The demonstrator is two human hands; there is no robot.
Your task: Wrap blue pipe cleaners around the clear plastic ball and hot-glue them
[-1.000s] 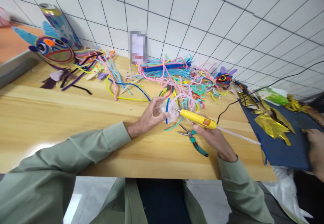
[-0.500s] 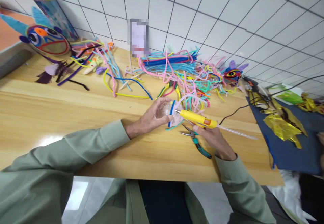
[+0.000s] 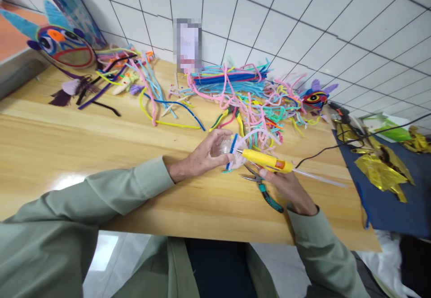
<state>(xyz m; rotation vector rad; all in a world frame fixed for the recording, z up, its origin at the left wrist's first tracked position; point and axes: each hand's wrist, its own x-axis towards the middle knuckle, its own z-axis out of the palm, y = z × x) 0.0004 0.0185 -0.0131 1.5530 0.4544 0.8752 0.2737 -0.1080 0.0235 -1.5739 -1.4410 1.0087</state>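
Observation:
My left hand [image 3: 205, 156] is closed round a clear plastic piece [image 3: 221, 146] that looks like a cup or bottle section. A blue pipe cleaner [image 3: 232, 150] circles it, and pale lilac pipe cleaner stems [image 3: 257, 132] stick out at its right side. In my right hand [image 3: 286, 185] is a yellow glue gun [image 3: 266, 159] with a clear glue stick [image 3: 323, 178] out of its back. Its metal nozzle points left and meets or nearly meets the piece by the blue band. Teal-and-black pliers [image 3: 269, 197] lie just below, jaws apart.
Yellow-green handled pliers [image 3: 220, 119] and a tangle of pipe cleaners [image 3: 252, 104] lie beyond my hands. A blue bundle [image 3: 229, 80] rests by the tiled wall. Decorated masks [image 3: 72, 48] and a tall can [image 3: 76, 10] stand far left. Gold foil [image 3: 384, 170] and a black cord [image 3: 323, 147] are right.
The view has shifted slightly, so everything sits a little differently in the picture. My hands keep the same hold, with the nozzle still at the blue band.

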